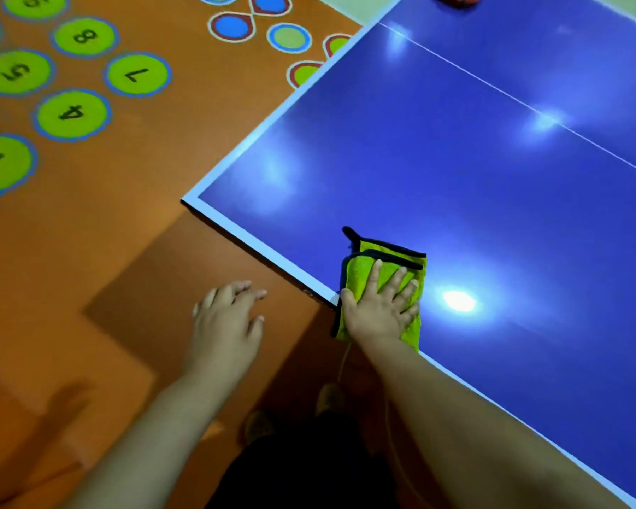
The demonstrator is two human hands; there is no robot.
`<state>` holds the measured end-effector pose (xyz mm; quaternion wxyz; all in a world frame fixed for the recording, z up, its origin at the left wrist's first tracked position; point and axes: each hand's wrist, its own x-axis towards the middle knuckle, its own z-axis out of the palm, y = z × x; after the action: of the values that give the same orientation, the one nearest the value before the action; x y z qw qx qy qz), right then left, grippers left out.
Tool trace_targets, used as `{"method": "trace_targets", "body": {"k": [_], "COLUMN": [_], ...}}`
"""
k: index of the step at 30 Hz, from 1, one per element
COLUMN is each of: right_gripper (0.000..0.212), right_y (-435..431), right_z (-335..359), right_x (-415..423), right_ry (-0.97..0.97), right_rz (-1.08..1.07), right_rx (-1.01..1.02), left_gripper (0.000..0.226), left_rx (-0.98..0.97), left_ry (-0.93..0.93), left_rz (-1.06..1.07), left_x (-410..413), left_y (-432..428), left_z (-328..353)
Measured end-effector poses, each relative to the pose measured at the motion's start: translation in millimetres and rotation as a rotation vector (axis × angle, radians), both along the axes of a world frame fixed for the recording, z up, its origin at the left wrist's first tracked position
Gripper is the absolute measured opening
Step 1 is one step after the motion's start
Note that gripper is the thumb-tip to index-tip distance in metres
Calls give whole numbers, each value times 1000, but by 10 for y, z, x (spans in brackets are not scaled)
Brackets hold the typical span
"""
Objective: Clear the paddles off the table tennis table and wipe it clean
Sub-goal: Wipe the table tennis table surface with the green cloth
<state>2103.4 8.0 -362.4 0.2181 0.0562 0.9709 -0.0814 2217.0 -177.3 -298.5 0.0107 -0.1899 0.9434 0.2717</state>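
Head view, right grip flat on green cloth at edge of table, left grip relaxed, empty

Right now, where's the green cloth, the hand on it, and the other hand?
green cloth (393,255): head view, folded layer near its far edge
right hand (379,312): head view, its back, flat on the cloth
left hand (225,319): head view, its back, above the floor

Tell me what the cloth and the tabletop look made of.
Cloth: soft fuzzy textile, probably microfibre or terry, matte lime green with dark stitched edging; its nap shows. Tabletop: hard smooth board with a glossy blue coat, likely paint or laminate; it mirrors bright lights.
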Motion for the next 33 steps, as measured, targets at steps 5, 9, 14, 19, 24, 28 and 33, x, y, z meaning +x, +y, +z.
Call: {"method": "trace_targets", "body": {"k": [5,9,14,19,24,28,33], "right_gripper": [82,83,83,83,88,92,93], "right_y": [-553,-1105,-1843,-2362,-2640,-2832,-3087], "right_z": [-13,-40,-90,-97,-70,-40,-35], "right_x": [-180,-343,-566,-916,-1310,-1647,-2097], "right_ry": [-7,5,37,5,-28,-29,-27], "right_rz": [136,271,454,532,511,421,231], "right_rx": [10,-17,-56,-63,-40,-42,-9], "left_gripper": [33,34,36,35,36,38,39], "left_rx": [24,-4,-62,-71,-73,-79,-93], "left_ry": [-15,-32,-60,-68,-76,-63,-78], "left_rz": [49,60,77,89,75,15,-123], "left_x": [-67,-281,-828,-1399,-1832,-2207,-2825], "left_y": [-352,-705,-1248,-1705,-2088,-2327,-2726], "left_z": [-52,-87,-114,-52,10,75,89]}}
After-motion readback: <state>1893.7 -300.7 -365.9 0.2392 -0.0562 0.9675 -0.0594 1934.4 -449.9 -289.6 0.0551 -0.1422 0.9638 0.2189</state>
